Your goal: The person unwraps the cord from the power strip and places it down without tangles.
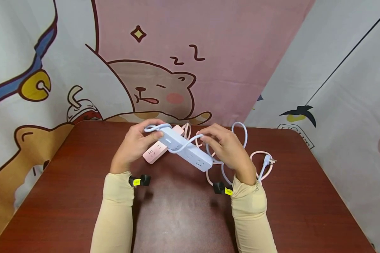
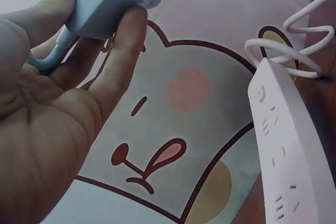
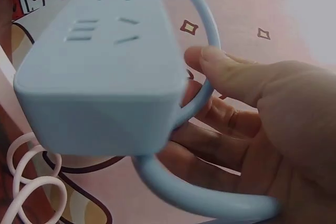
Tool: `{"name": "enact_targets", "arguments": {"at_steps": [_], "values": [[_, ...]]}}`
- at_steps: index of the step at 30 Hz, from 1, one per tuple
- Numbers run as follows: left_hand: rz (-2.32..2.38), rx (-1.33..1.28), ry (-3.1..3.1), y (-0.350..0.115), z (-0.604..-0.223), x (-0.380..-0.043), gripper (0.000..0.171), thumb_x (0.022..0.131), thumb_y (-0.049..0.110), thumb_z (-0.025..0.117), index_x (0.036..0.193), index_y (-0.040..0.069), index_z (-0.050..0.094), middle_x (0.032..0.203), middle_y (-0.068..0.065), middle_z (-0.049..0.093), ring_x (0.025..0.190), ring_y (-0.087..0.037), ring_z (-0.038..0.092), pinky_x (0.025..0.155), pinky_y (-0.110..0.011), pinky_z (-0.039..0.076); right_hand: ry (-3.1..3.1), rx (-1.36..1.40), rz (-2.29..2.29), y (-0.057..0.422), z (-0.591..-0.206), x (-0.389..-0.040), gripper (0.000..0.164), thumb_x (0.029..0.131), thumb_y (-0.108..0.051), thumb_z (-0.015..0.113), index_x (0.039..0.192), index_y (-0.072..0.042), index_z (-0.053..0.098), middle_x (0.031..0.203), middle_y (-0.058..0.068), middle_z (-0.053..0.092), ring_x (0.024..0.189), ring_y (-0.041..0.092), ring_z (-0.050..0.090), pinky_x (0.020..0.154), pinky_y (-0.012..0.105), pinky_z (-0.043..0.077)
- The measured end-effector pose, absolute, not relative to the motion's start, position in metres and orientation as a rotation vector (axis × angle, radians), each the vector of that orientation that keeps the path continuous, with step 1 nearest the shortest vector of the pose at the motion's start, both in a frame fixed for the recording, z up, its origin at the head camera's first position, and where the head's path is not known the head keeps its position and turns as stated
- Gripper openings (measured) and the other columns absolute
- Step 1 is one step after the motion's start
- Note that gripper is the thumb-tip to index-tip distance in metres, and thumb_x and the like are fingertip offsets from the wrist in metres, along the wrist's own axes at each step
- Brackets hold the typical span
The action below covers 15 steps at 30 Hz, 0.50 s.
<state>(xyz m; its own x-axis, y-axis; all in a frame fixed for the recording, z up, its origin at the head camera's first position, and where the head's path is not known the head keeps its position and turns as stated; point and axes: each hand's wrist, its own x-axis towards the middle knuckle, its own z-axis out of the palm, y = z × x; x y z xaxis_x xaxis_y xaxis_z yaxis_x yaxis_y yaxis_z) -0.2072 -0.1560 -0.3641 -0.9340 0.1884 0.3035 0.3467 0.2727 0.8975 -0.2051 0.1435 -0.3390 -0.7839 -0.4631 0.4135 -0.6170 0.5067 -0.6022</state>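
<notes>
Held up over the table is a light-blue power strip (image 1: 190, 154), its socket face towards me and its length slanting down to the right. My left hand (image 1: 131, 146) grips its upper left end, thumb on the face beside the switch. A bend of the blue cord (image 1: 152, 127) lies by those fingers. My right hand (image 1: 226, 147) pinches another stretch of the cord (image 3: 212, 27) between thumb and fingers, off the strip's right side. This stretch crosses in front of the strip in the head view. Behind the blue strip, a pink power strip (image 1: 152, 154) lies partly hidden.
The blue plug (image 1: 267, 161) is to the right of my right hand, near a loop of pink cord (image 1: 263, 152). More blue cord (image 1: 245, 133) loops up behind the right hand. The brown table (image 1: 304, 196) meets a printed cloth (image 1: 228, 63) at its back edge.
</notes>
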Motion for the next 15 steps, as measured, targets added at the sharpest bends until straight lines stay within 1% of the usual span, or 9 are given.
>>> {"name": "enact_targets", "arguments": {"at_steps": [2, 5, 9, 15], "values": [[-1.717, -0.492, -2.406, -0.1578, -0.3639, -0.2074, 0.032, 0.095, 0.016, 0.072, 0.126, 0.01, 0.068, 0.111, -0.012, 0.072, 0.088, -0.01, 0.068, 0.081, -0.02, 0.055, -2.542, 0.936, 1.169, 0.1442, -0.338, -0.2046, 0.015, 0.1, -0.016, 0.066, 0.114, -0.016, 0.072, 0.094, -0.001, 0.066, 0.058, 0.006, 0.056, 0.055, 0.024, 0.051], [-1.675, -0.466, -2.421, -0.1599, -0.3638, -0.2079, 0.032, 0.096, 0.016, 0.072, 0.127, 0.009, 0.067, 0.111, -0.014, 0.072, 0.088, -0.008, 0.067, 0.08, -0.018, 0.054, -2.532, 0.927, 1.19, 0.1444, -0.3375, -0.2042, 0.013, 0.099, -0.015, 0.067, 0.111, -0.013, 0.071, 0.096, 0.0, 0.067, 0.06, 0.006, 0.055, 0.06, 0.024, 0.049], [-1.644, -0.416, -2.41, -0.1606, -0.3639, -0.2098, 0.032, 0.096, 0.017, 0.072, 0.126, 0.008, 0.067, 0.113, -0.015, 0.072, 0.089, -0.007, 0.067, 0.081, -0.017, 0.052, -2.527, 0.907, 1.207, 0.1427, -0.3381, -0.2044, 0.011, 0.098, -0.015, 0.068, 0.108, -0.011, 0.069, 0.098, 0.001, 0.067, 0.066, 0.007, 0.054, 0.064, 0.023, 0.046], [-1.605, -0.249, -2.347, -0.1595, -0.3644, -0.2126, 0.034, 0.096, 0.023, 0.073, 0.126, 0.01, 0.067, 0.113, -0.012, 0.072, 0.093, -0.007, 0.062, 0.083, -0.017, 0.048, -2.531, 0.938, 1.244, 0.1428, -0.3395, -0.2043, 0.01, 0.102, -0.014, 0.063, 0.108, -0.01, 0.069, 0.097, 0.001, 0.063, 0.074, 0.008, 0.055, 0.066, 0.022, 0.045]]}}
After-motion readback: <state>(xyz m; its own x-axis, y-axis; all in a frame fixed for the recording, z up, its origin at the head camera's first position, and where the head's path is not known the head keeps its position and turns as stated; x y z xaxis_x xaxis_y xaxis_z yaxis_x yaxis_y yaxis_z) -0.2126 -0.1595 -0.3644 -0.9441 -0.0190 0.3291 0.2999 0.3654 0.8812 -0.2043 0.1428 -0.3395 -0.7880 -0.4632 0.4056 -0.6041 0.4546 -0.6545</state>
